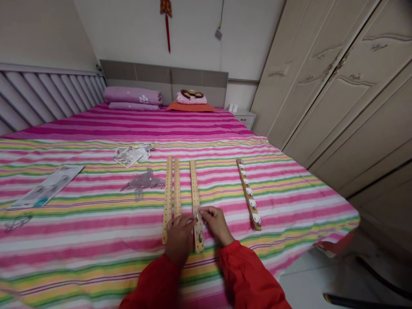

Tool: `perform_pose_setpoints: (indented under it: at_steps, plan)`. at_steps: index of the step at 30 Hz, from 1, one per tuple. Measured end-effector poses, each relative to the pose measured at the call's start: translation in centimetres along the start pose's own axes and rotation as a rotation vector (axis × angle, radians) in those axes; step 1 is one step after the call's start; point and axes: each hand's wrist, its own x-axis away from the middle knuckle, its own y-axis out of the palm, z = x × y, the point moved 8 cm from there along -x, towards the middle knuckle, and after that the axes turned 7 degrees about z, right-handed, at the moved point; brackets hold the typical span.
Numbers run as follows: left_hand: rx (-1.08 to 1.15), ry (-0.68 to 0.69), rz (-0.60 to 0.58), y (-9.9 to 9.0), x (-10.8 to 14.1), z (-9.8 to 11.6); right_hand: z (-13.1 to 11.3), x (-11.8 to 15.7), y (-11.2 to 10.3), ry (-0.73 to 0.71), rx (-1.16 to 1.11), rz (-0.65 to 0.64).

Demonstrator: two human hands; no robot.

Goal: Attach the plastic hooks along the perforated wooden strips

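Observation:
A pale wooden strip with rows of small holes (195,184) lies lengthwise on the bed before me. Over its lower half, my left hand (180,236) and my right hand (216,221) meet with fingers closed on a small clear hook (197,215); its exact shape is partly hidden by the fingertips. Nearer to me, another clear piece with a metal hook (200,236) sits on the same strip. Two similar strips lie alongside to the left, the outer one (168,193) and the inner one (177,184), whose near end is behind my left hand.
To the right lies a strip with several white-backed hooks (247,191). Left of the strips are a heap of clear pieces (144,180), small packets (128,155), a long printed package (48,186) and a crumpled clear wrapper (18,221). A striped sheet (106,257) covers the bed.

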Motion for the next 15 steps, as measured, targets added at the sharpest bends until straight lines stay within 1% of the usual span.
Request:
perform_pose_setpoints:
  at_steps: [5,8,9,11,13,15]
  plan:
    - [-0.01,0.018,0.012,-0.2,-0.1,0.4,0.6,-0.4,-0.3,-0.021,0.045,0.031]
    - [-0.028,0.013,0.022,-0.3,-0.1,0.6,0.4,-0.3,-0.5,-0.099,0.127,0.082]
    - [-0.035,0.011,0.025,-0.4,-0.1,0.6,-0.1,0.0,-0.7,-0.156,0.17,0.11]
    - [-0.047,0.007,0.028,-0.4,-0.1,0.7,-1.5,1.0,-0.6,-0.316,0.277,0.136]
    - [-0.053,0.004,0.03,-0.5,-0.1,0.8,-3.0,2.4,0.1,-0.479,0.407,0.08]
    - [-0.05,0.005,0.036,-0.5,0.0,0.8,-3.6,3.7,0.9,-0.581,0.552,-0.022]
